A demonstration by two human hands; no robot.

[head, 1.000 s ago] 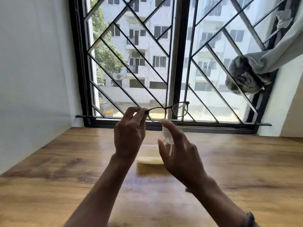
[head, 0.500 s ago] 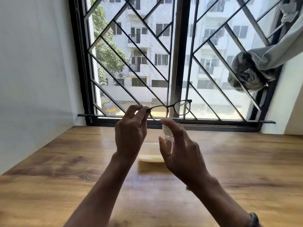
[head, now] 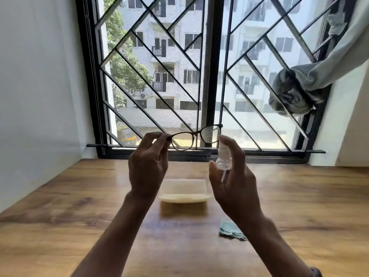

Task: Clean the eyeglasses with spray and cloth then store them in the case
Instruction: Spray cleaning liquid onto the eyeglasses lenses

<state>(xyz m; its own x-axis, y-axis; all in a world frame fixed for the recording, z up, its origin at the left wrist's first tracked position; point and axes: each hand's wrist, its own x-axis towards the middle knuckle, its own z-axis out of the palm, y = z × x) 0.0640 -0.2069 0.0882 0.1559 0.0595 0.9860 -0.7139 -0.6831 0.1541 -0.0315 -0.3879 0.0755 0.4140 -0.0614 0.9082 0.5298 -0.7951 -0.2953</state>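
The right hand (head: 233, 182), fingers wrapped round a clear plastic spray bottle (head: 223, 158), has moved right, beside the misted lens of the black-framed eyeglasses (head: 196, 136), pinched at one corner by the left hand (head: 148, 166) above the wooden table (head: 79, 206). Spraying seems underway; wiping with the folded teal cloth (head: 229, 230) should follow.

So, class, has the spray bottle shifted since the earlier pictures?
Yes. The spray bottle has moved right: earlier just left of the central window post, now right of it.

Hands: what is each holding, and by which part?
Left hand pinches the eyeglasses by one frame end; right hand grips the spray bottle round its body.
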